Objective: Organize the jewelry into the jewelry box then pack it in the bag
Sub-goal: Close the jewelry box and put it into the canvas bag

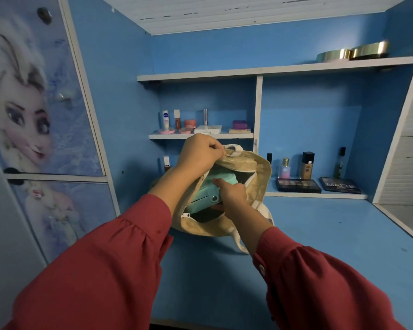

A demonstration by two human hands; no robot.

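While the mint-green jewelry box (202, 186) sits partway inside the open beige bag (260, 172) on the blue worktop (320, 234), the right hand (231, 195) grips the box's near side and the left hand (200, 152) pinches the bag's upper rim, holding it open. Cosmetics line the small shelf (200, 136) behind, and eyeshadow palettes (298, 185) lie to the right.

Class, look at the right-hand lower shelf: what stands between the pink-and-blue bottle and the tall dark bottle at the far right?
In the head view, a foundation bottle with a black cap stands between the pink-and-blue bottle and the tall dark bottle.
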